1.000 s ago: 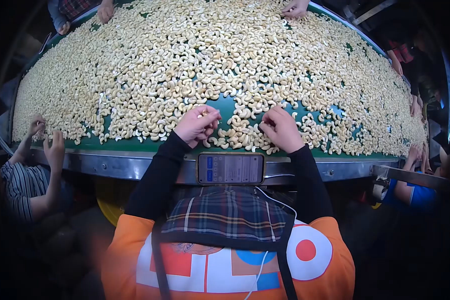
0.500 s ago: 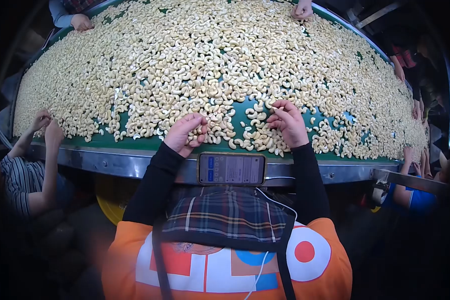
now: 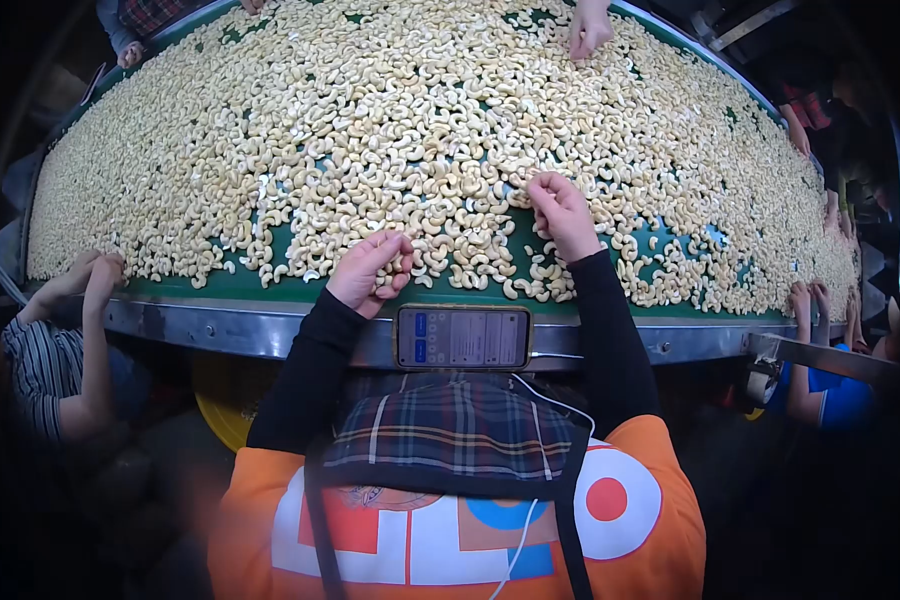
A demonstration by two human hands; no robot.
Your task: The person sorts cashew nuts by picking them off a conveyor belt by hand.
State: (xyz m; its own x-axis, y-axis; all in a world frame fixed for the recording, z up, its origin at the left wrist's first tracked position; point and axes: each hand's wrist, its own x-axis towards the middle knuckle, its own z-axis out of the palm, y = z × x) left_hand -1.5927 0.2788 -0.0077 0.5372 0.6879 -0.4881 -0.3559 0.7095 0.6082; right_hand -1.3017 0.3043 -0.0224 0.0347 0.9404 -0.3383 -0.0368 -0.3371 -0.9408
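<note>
- The cashews (image 3: 390, 120) lie spread over the green belt (image 3: 282, 240), beyond and around the person's two hands, too many to count
- The left hand (image 3: 372, 272) is over the near edge of the cashews, curled narrow with thumb against forefinger; whether a nut is inside cannot be told
- The right hand (image 3: 565, 215) reaches farther in, its thumb and finger tips drawn together at the cashews beside a green gap; any nut between them is too small to make out
- One phone (image 3: 463, 338) sits sideways at the metal rail (image 3: 240, 333), between the person's forearms, with one white cable (image 3: 560, 405) running from its right end
- A narrow green strip shows between the cashews and the metal rail; green patches also show between and beside the hands
- Two hands of a co-worker (image 3: 50, 370) are close together at the left edge, and one other hand (image 3: 590, 35) reaches in from the far side, all well apart from the person's own
- More hands crowd the right edge, too blurred to count
- One metal bar (image 3: 830, 358) juts out at the right, near the metal rail
</note>
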